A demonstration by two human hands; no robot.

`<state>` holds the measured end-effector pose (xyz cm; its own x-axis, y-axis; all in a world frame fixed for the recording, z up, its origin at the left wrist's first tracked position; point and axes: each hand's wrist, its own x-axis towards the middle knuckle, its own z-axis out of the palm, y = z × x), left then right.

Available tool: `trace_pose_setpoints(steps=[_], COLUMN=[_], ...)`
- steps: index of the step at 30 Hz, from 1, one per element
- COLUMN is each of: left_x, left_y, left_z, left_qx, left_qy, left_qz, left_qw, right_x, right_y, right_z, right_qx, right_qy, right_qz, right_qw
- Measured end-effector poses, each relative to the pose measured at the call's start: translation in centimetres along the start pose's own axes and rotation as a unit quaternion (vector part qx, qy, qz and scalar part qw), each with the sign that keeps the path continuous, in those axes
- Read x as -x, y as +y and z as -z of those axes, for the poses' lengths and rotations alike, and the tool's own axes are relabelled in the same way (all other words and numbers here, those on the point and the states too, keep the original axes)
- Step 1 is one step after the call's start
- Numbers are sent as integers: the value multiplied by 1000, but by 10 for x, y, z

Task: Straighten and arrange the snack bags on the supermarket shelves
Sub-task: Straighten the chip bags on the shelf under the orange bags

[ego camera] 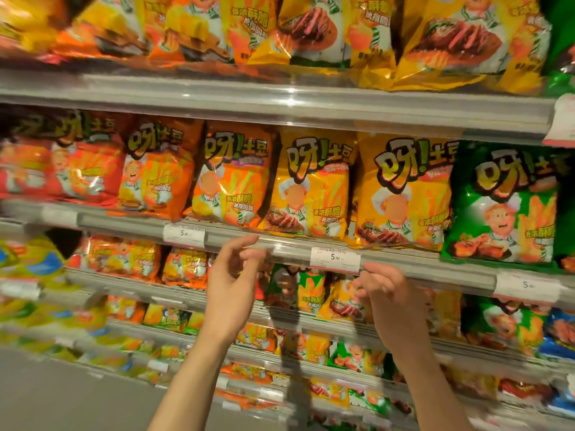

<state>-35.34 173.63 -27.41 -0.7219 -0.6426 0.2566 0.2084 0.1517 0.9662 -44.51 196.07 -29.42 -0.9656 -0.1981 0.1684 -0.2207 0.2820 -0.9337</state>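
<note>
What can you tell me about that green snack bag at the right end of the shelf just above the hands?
The green snack bag is a glossy, puffy foil-like pouch standing upright at the right end of its row, facing out. It shows large yellow outlined characters on top, a cartoon chef in a white hat, pale fry-like sticks and browned meat pieces at the lower left. Its left edge meets the neighbouring yellow bag; its bottom sits at the shelf's front rail. Neither hand touches it.
</note>
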Motion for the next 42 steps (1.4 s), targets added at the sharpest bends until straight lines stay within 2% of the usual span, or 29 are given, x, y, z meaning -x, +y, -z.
trace_pose_setpoints(steps=[5, 11, 13, 16, 18, 22, 28, 35, 38, 42], left_x=[-9, -33, -45, -64, -82, -121, -155, -177, -182, -189], left_y=[8, 4, -1, -8, -11, -15, -28, -39, -38, -35], left_z=[23, 61, 79, 107, 136, 201, 271, 302, 306, 310], left_qx=[11, 11, 15, 11, 22, 24, 49, 127, 118, 75], left_qy=[20, 25, 17, -10, -28, -43, -53, -59, -66, -45], left_qz=[4, -3, 0, -5, -12, -28, 13, 39, 32, 23], left_qw=[1000, 1000, 1000, 1000, 999, 998, 997, 989, 990, 996], right_x=[-8, -11, -6, 0, 3, 5, 17, 15, 8, 1], right_y=[-8, -32, -40, -56, -66, -87, -108, -124, -128, -127], right_z=[-30, -73, -90, -112, -142, -206, -284, -307, -313, -322], right_qx=[-64, -52, -11, 54, 32, 58, 60, -60, -48, -24], right_qy=[-29, -25, -21, 31, 38, 41, 69, 63, 59, 97], right_qz=[-17, -17, 2, 41, 53, 60, 65, 18, 37, 76], right_qw=[997, 998, 1000, 997, 997, 996, 994, 996, 996, 992])
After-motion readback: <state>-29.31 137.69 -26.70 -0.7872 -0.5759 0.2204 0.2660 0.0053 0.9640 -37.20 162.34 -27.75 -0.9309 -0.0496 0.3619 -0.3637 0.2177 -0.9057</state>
